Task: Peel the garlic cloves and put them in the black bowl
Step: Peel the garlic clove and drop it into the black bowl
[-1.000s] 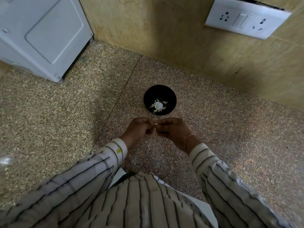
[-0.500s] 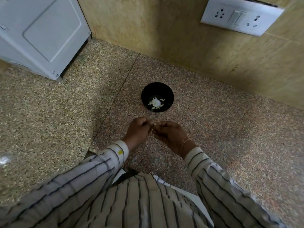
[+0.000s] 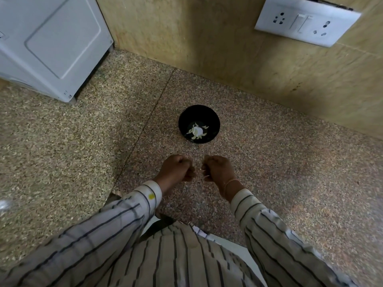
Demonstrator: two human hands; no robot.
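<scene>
My left grip (image 3: 176,168) and right grip (image 3: 219,170) hang knuckles-up over the worktop (image 3: 290,172), fingers curled under, with a narrow gap between them. Whether either pinches a clove I cannot tell. Half a second ago their fingertips met; now they are drawn apart. The bowl (image 3: 186,118) sits just beyond both, centred on the gap, with pale garlic (image 3: 198,131) lying in its bottom.

Black bowl (image 3: 186,119): one, on the bench (image 3: 290,172). Garlic pieces (image 3: 198,131) inside it: several, too small to count exactly. Hands: two, left hand (image 3: 176,168) and right hand (image 3: 218,168). Striped sleeves (image 3: 124,220): two. White appliance (image 3: 51,44): one. Socket plate (image 3: 290,27): one, carrying two sockets (image 3: 278,17) and two switches (image 3: 300,21).
</scene>
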